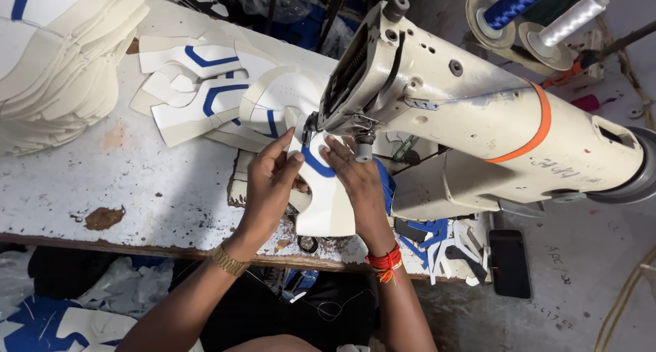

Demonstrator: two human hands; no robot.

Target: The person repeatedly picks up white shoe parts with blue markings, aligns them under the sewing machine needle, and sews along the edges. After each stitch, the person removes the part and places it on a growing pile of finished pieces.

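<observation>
Head view: white cut panel with a blue curved stripe (321,188) lies flat on the machine bed, its top end tucked under the head of the cream sewing machine (465,113), right at the needle area. Both hands sit on the panel, one each side of the stripe. Left hand (270,188) is on the panel's left edge, fingers extended and close together, thumb up toward the needle; it looks to be pinching or pressing the edge, can't tell which. Right hand (359,181) lies flat on the panel's right part, fingers stretched toward the presser foot, palm down, not closed around anything. Panel's lower end hangs out between the two wrists toward the table's front edge. Gold-coloured watch band (229,261) on the left wrist, red thread bands (386,262) on the right. Worn white table (137,181) carries more white-and-blue cut pieces (212,92) behind the hands and a tall stack of white pieces (61,58) far left. Blue thread spool (516,2) and white thread spool (574,18) stand behind the machine. Dark phone (510,263) lies right of the right wrist, beside blue and white offcuts (444,246).
</observation>
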